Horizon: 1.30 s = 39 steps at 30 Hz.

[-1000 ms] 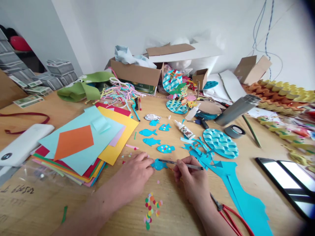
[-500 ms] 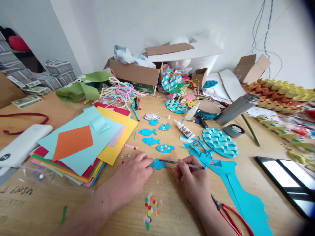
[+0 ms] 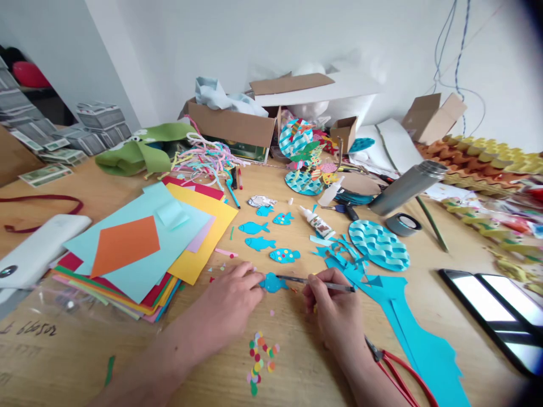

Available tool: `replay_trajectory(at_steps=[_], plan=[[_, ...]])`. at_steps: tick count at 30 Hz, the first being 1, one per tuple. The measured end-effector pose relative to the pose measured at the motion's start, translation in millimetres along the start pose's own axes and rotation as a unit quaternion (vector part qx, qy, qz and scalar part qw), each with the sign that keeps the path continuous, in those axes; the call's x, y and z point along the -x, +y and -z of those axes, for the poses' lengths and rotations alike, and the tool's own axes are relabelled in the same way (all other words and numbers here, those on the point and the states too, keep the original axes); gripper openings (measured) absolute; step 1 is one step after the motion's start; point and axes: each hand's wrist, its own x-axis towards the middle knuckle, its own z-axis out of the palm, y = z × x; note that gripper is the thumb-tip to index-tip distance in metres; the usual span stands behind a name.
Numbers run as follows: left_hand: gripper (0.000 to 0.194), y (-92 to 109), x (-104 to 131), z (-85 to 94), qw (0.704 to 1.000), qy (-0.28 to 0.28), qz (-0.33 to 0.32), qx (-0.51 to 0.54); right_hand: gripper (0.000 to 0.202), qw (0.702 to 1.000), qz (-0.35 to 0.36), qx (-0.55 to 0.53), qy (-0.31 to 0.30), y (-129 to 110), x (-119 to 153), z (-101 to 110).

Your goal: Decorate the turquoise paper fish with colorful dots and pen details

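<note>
My left hand (image 3: 235,291) rests on the table, its fingertips holding the head end of a blue paper fish (image 3: 275,282). Between thumb and fingers of my right hand (image 3: 333,305) is a slim grey pen (image 3: 303,280), its dark tip at the upper edge of that fish. Just above lie more blue fish cut-outs, among them a plain one (image 3: 259,243) and one with coloured dots (image 3: 285,255). Small round paper dots (image 3: 258,362) are scattered below, between my forearms.
Stacked coloured paper (image 3: 139,249) lies left. Right are blue paper scrap (image 3: 419,333), red-handled scissors (image 3: 394,367), a wavy blue disc (image 3: 379,245), tape (image 3: 404,224), a steel flask (image 3: 407,189) and a phone (image 3: 487,316). A glue bottle (image 3: 318,222) lies ahead; boxes (image 3: 237,121) stand behind.
The pen and my right hand have shifted very slightly to the right. My left hand stays in place on the fish.
</note>
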Motion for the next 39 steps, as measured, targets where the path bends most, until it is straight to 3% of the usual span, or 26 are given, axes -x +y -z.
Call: replay_trajectory(at_steps=[9, 15, 23, 39], plan=[[0.037, -0.1, -0.9, 0.4, 1.000, 0.001, -0.002, -0.003, 0.031, 1.000, -0.007, -0.003, 0.007, 1.2, 0.5, 1.2], [0.038, -0.1, 0.0, 0.2, 1.000, 0.001, 0.000, -0.001, 0.033, 0.999, 0.034, -0.008, 0.034, -4.1, 1.9, 1.1], [0.035, 1.3, -0.8, 3.1, 1.000, -0.005, 0.001, -0.007, 0.038, 0.999, 0.024, -0.012, -0.033, -3.4, 2.7, -4.5], [0.033, 1.6, -0.1, 1.9, 1.000, -0.004, 0.000, -0.009, 0.041, 0.999, 0.020, -0.011, -0.034, -5.3, 2.9, -7.5]])
